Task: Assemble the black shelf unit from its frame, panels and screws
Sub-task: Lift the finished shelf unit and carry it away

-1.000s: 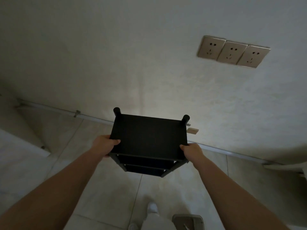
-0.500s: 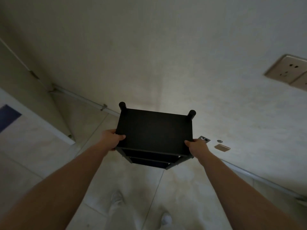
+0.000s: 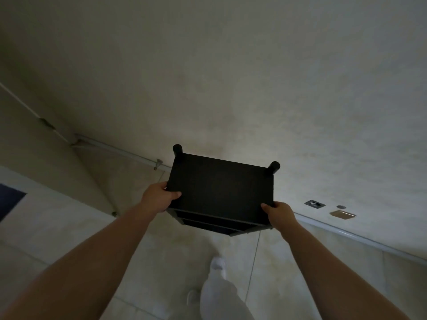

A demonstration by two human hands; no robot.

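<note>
**Shelf built, being carried**

Looked assembled: black shelf unit (image 3: 220, 190) held off the floor (image 3: 69, 239), near the wall (image 3: 231, 77). Left hand (image 3: 158, 199) and right hand (image 3: 279, 214) gripped top panel edges. Next, probably: set down level, upright.

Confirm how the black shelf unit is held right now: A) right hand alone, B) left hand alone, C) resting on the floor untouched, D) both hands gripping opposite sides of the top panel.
D: the left hand and right hand grip opposite sides of the black shelf unit.
</note>
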